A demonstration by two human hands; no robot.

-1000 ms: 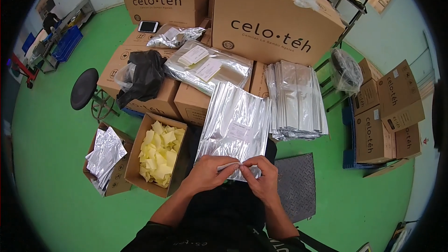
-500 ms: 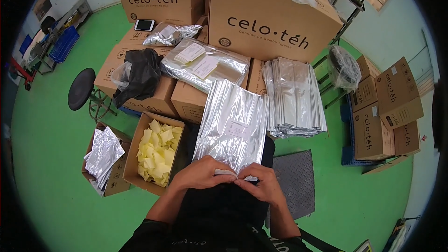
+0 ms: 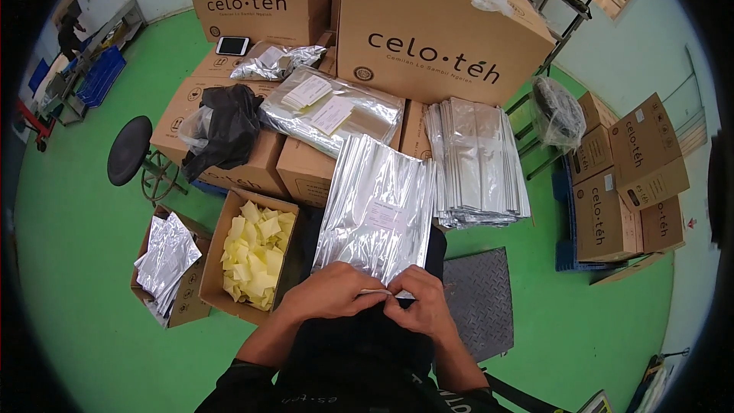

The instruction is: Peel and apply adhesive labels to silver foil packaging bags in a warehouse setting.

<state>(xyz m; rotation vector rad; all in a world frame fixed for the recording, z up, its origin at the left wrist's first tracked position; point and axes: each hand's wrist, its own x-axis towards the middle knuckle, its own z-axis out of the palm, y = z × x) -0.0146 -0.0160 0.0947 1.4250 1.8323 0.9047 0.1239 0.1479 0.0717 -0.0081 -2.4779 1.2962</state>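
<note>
My left hand (image 3: 336,291) and my right hand (image 3: 417,302) meet at the near edge of a silver foil bag pile (image 3: 375,214) lying over my lap, their fingers closed on a narrow folded edge. A pale label (image 3: 386,214) shows on the top bag. To the right lies a thick stack of foil bags (image 3: 478,172). On my left are a carton of yellow slips (image 3: 256,252) and a carton of loose foil pieces (image 3: 164,264). Behind the pile, a wrapped foil bundle (image 3: 367,118) bears paper labels (image 3: 329,118).
Large cartons (image 3: 443,23) stand behind, with a phone (image 3: 232,46) and black bag (image 3: 229,126) among them. A stool (image 3: 130,149) is left, a plastic-covered stool (image 3: 558,111) and stacked cartons (image 3: 627,206) right. A metal plate (image 3: 478,302) lies beside me.
Both hands have moved a little lower along the near edge, and my right fingers have shifted and curled closer to my left hand. The whole view has shifted slightly.
</note>
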